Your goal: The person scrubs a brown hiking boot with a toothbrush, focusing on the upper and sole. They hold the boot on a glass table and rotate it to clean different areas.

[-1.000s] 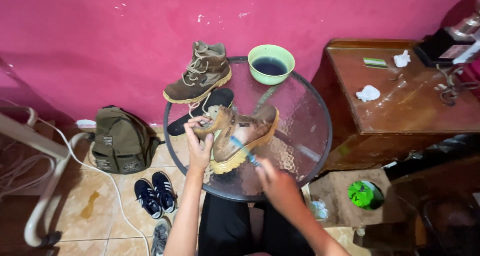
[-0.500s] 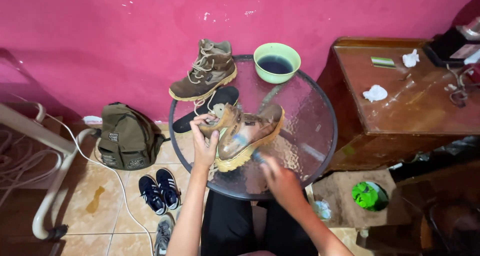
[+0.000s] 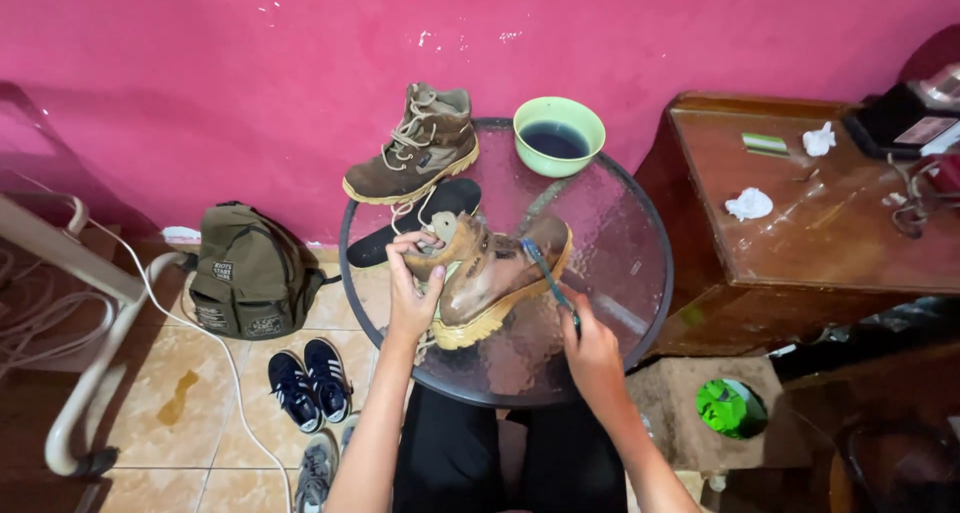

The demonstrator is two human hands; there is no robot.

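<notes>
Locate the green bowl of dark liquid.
The green bowl of dark liquid sits at the round glass table's far edge, right of the upright brown boot.

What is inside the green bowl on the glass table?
The green bowl holds a dark liquid that fills much of it. The liquid is too dark to show whether anything lies at the bottom. The bowl stands at the far edge of the round glass table, by the pink wall.

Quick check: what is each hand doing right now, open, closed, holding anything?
Left hand: closed on the collar of the wet brown boot, steadying it on the glass table.
Right hand: closed on a blue toothbrush, bristles against the boot.
</notes>
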